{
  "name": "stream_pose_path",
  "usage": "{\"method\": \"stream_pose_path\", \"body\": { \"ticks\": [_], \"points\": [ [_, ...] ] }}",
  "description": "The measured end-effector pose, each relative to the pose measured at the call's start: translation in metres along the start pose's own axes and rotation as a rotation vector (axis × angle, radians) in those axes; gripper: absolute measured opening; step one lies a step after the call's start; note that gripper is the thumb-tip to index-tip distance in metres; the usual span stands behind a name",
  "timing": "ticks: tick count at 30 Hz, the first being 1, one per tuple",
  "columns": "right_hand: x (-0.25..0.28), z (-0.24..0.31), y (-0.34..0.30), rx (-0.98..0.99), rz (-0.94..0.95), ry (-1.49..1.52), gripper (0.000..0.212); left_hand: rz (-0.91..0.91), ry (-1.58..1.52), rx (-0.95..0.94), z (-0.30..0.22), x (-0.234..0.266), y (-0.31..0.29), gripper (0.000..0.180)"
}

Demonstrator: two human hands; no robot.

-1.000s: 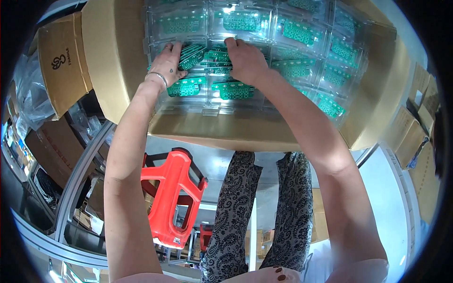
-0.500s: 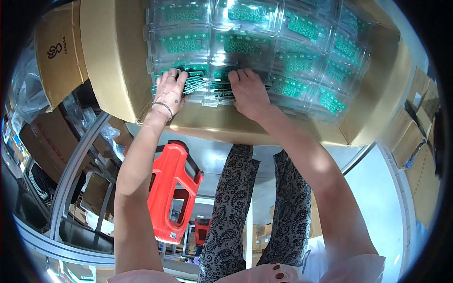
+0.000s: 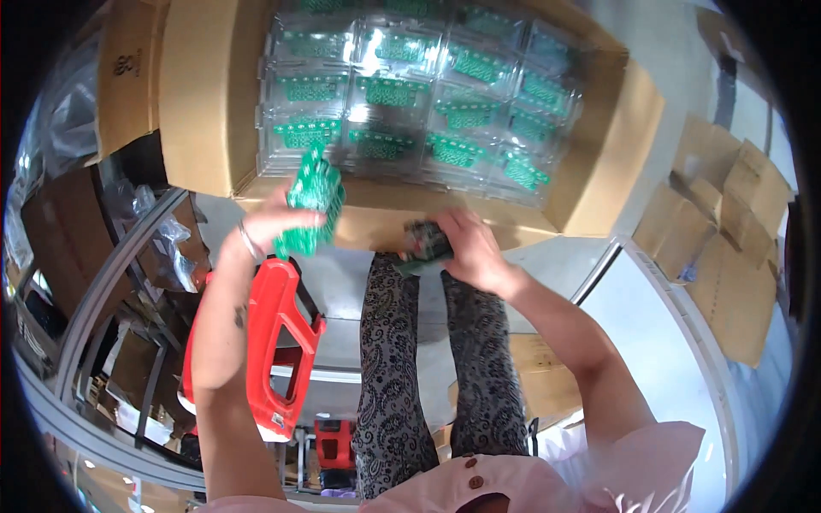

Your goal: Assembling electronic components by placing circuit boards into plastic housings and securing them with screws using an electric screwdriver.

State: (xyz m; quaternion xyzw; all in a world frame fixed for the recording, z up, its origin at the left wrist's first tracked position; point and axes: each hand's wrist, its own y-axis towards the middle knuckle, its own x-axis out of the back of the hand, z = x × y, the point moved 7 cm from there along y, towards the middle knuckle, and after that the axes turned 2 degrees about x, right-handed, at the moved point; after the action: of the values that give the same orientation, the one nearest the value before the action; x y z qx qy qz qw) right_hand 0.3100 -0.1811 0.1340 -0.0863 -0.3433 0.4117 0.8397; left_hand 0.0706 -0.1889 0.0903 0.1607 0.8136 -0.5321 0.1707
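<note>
My left hand [image 3: 272, 224] grips a stack of green circuit boards [image 3: 315, 198], blurred by motion, just in front of the carton's near wall. In my right hand [image 3: 472, 248] is another stack of circuit boards [image 3: 426, 243], dark on the side that shows. Both stacks are held above my knees. Beyond them, the open cardboard carton [image 3: 376, 203] holds a clear plastic tray [image 3: 267, 128] divided into pockets. Green boards lie in the pockets, among them a board [image 3: 310, 133] in the near left one.
A red plastic stool [image 3: 282, 342] stands at the left beside my legs. Left of it is a metal-framed rack [image 3: 128, 265] with cartons and plastic bags. Flattened cardboard [image 3: 727, 239] leans at the right, past a white surface [image 3: 650, 333].
Both hands have come up out of the tray's near pockets and back toward me, each bringing a stack of boards. The carton now appears farther up and left in view.
</note>
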Motion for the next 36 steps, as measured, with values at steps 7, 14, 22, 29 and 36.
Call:
{"method": "stream_pose_path", "body": {
  "ticks": [7, 14, 22, 29, 36],
  "points": [
    [0.069, 0.206, -0.091, 0.672, 0.063, -0.099, 0.031, 0.462, -1.125, -0.317, 0.093, -0.142, -0.179, 0.053],
    [0.104, 0.430, -0.249, 1.609, 0.185, -0.472, 0.043, 0.683, -1.177, -0.948, 0.113, -0.305, -0.388, 0.074],
    [0.009, 0.560, -0.399, 1.918, 0.852, -0.508, 0.037, 0.434, -1.159, -1.420, 0.238, -0.406, -0.519, 0.082],
    [-0.141, 0.640, -0.532, 2.332, 1.326, -0.433, 0.037, 0.061, -1.215, -1.815, 0.383, -0.449, -0.577, 0.072],
    [-0.302, 0.693, -0.579, 1.563, 1.380, -0.260, 0.046, -0.577, -1.358, -2.211, 0.514, -0.467, -0.649, 0.081]
  ]
}}
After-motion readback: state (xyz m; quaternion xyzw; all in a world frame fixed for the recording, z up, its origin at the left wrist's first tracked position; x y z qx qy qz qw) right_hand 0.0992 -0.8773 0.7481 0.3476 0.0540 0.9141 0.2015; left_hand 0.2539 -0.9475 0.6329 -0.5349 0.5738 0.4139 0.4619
